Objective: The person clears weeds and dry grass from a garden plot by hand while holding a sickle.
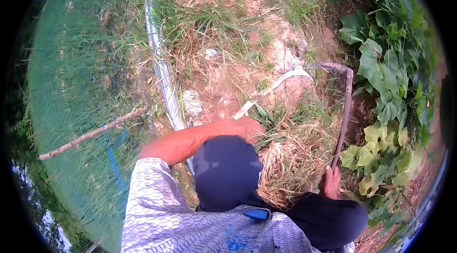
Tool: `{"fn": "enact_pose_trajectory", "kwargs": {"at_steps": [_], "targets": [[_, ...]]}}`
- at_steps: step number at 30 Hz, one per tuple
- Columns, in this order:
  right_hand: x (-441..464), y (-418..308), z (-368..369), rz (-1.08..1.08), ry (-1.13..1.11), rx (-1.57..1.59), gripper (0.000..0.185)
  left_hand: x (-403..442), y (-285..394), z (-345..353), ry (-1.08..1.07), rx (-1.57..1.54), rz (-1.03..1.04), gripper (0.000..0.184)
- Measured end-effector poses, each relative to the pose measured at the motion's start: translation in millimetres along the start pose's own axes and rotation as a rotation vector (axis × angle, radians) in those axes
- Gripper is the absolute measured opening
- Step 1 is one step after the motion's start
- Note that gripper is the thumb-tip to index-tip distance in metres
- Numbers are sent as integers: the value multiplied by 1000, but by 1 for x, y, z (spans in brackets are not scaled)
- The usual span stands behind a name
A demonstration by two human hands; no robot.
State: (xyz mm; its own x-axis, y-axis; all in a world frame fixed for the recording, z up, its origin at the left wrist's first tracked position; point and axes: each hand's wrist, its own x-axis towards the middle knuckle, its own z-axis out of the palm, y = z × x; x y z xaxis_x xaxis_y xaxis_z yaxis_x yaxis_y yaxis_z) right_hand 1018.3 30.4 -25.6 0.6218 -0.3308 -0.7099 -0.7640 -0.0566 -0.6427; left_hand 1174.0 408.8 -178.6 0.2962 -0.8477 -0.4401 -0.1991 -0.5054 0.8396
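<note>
One right hand [330, 182], bare, beside the right knee; fingers clamped on the lower end of a bent stick. One bent stick [344, 110], dark brown, slim; shaft rising from the right hand past the leafy plants, then turning sharply leftward at the top into a shorter greyish section. One left hand [251, 130], bare, at the end of a forearm [200, 134] laid across the front of the left knee; fingers largely hidden, so whether they are apart or together cannot be told. One pale strip [266, 92], curved, running from the left hand's upper edge up and right to near the tip of the bent stick; contact between strip and stick, or a grip on the strip, cannot be made out.

Two knees, dark-clad: left knee [227, 172], centre; right knee [333, 219], lower right. One patterned shirt [162, 196], white and grey, with a small blue item [257, 214] at its front.

Ground: dry grass [281, 167] in a heap between the left knee and the bent stick. Left side: one green net [71, 81], one brown branch [93, 134] lying against it, one silvery strip [162, 67] running lengthwise. Right side: leafy plants [381, 72], broad-leaved, some yellowing lower down.
</note>
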Motion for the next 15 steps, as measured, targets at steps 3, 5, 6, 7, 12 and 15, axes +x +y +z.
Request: {"fn": "enact_pose_trajectory", "kwargs": {"at_steps": [3,5,6,7,12,15], "targets": [[-9,15,-13,-133,53,-144,29,-29,52,-83,224,277,-91,29],[-17,2,-12,-110,89,-138,32,-20,21,-131,552,357,-37,29],[-18,-4,-15,-169,107,-151,30,-15,15,-160,715,339,-5,29],[-20,-10,-16,-198,127,-163,30,-10,2,-183,879,554,-33,34],[-53,-64,-4,-207,273,-351,30,-40,-47,-244,1124,737,-494,47],[-72,-89,11,-150,267,-313,35,-70,-57,-261,1021,366,-686,36]]}}
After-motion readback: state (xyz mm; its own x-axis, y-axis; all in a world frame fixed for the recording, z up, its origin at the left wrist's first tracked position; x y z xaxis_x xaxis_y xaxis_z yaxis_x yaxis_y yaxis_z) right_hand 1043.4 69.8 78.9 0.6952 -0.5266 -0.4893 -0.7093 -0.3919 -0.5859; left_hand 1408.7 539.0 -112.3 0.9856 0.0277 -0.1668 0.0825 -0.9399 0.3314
